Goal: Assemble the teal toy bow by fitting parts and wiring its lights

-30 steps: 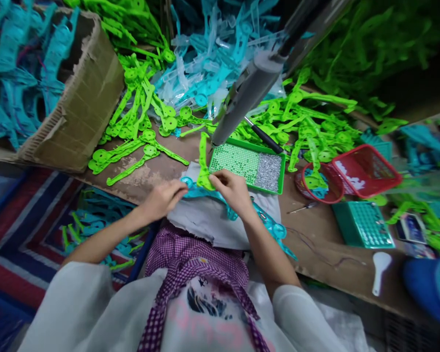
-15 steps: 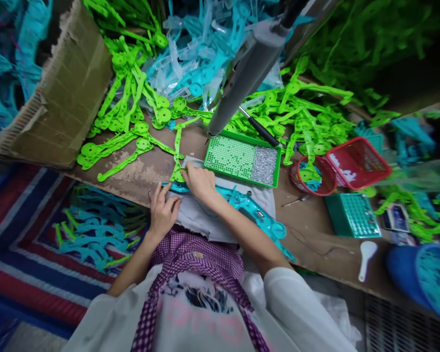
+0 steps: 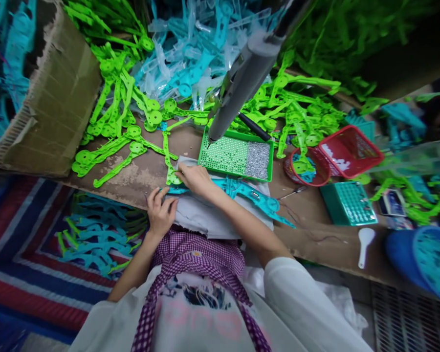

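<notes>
A long blue plastic part (image 3: 247, 188) lies across a pale grey cloth (image 3: 194, 215) at the table's front edge. My left hand (image 3: 161, 212) has bent fingers on the left end of this part, the thumb a little apart. Above that end, my right hand (image 3: 197, 180) is closed in a pinch; what sits between its fingertips is hidden. A lime-green plastic arm (image 3: 166, 154) reaches down to the right fingertips. Just beyond the hands stands a green tray (image 3: 223, 172) with a perforated plate and many small metal pieces.
A grey powered screwdriver (image 3: 238, 88) hangs over the tray. Green parts (image 3: 121, 88) and blue and clear parts (image 3: 190, 54) are heaped behind. To the right are red baskets (image 3: 352, 151), a teal box (image 3: 346, 205), a white spoon (image 3: 365, 247) and a blue bucket (image 3: 403, 256). A cardboard box (image 3: 62, 93) stands left.
The blue part's right end has swung away from my body, towards the tray. Both hands stay at its left end. The whole view has shifted slightly.
</notes>
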A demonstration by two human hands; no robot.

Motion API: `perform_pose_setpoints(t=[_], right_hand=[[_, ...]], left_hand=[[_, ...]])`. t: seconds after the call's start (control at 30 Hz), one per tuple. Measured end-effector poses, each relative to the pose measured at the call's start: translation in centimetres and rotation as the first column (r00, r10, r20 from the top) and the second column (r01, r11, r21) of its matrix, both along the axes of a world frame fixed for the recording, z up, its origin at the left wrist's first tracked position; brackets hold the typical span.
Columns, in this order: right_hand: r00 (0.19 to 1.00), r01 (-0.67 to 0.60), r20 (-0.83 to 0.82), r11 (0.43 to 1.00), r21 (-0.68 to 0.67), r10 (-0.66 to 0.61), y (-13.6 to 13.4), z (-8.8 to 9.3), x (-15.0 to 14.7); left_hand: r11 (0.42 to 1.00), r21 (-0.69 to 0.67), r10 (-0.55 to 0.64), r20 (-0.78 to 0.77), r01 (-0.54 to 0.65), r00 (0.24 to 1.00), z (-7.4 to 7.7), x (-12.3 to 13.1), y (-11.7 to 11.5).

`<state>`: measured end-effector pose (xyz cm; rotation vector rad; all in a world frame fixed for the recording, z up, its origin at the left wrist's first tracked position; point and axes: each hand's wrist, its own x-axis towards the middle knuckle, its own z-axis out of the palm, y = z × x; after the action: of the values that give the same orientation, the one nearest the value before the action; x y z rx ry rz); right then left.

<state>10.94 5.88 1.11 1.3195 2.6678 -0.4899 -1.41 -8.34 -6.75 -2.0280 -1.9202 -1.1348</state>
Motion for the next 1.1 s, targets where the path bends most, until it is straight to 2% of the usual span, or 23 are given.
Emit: perform_pose_setpoints(t=[0.1,0.33,0.4,0.47,0.57,0.63,0.73,0.83,0.9,0.93,1.0,1.1], right_hand=[[1.000,-0.006,0.007,1.000,-0.004,0.006,0.1,0.0,0.7],[0.997,0.075,0.005,0.997,-0.030,-0.075,-0.7,-0.1,-0.5],[0.994,0.100,-0.034,0.992,-0.078,-0.103,-0.8,-0.1,0.2],[0.978,0.137,-0.144,0.985,-0.101,-0.151,-0.4,0.3,1.0],[0.929,0.223,-0.299,0.975,-0.014,-0.217,0.9,1.4,0.9],[0.941,0.197,-0.293,0.978,0.070,-0.169,2.1,1.8,0.0],[0.981,0.085,-0.184,0.990,0.114,-0.063,3.7,1.4,-1.1],[0.992,0.094,-0.098,0.983,0.159,-0.079,5.0,0.5,-0.9],[0.995,0.099,-0.046,0.979,0.179,-0.093,5.8,0.0,-0.5],[0.995,0.096,-0.021,0.979,0.181,-0.094,6.2,-0.2,-0.5],[0.996,0.084,0.020,0.983,0.165,-0.088,6.8,-0.4,-0.6],[0.997,0.058,0.039,0.991,0.124,-0.063,7.5,-0.4,-1.4]], left_hand=[[1.000,-0.012,0.006,0.007,-0.006,1.000,-0.1,0.0,0.0],[1.000,-0.015,0.004,0.043,-0.004,0.999,-0.3,0.0,0.0],[1.000,-0.018,0.010,0.025,-0.009,1.000,-0.3,0.0,0.0],[1.000,-0.016,0.012,0.008,-0.012,1.000,-0.4,0.1,0.2],[1.000,-0.003,0.001,-0.007,-0.001,1.000,-0.2,0.3,0.2],[1.000,-0.003,-0.023,-0.003,0.023,1.000,0.2,0.2,-0.3],[1.000,0.000,-0.020,0.030,0.020,0.999,1.3,-1.6,-1.6],[0.988,0.044,0.146,0.077,-0.149,0.986,2.6,-5.1,-1.7],[0.967,0.049,0.242,0.114,-0.249,0.963,3.3,-7.8,0.0],[0.973,0.029,0.223,0.120,-0.228,0.967,3.7,-8.9,1.6],[0.987,-0.001,0.160,0.147,-0.161,0.976,4.4,-10.5,6.1],[0.990,-0.126,0.076,0.142,-0.058,0.987,5.2,-11.1,14.1]])
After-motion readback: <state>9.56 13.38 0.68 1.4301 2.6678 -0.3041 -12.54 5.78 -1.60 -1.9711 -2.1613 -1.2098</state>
